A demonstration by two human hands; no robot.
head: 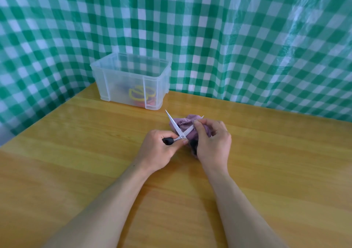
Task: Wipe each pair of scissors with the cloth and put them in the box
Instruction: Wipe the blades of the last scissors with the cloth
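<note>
Left hand [158, 148] grips the open scissors [178, 128] by a black handle — right hand [211, 143] pinches the purple cloth [185, 123] around one blade.

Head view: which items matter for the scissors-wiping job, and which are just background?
In the job: black-handled scissors, gripped by left hand; purple cloth, pinched on a blade by right hand; clear box; yellow-handled scissors inside it.
Just there: wooden table; green checked backdrop.

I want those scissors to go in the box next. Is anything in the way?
Nothing visible is. Only table top shows between the scissors and the box, and the box has no lid on. Inside lie other scissors already.
</note>
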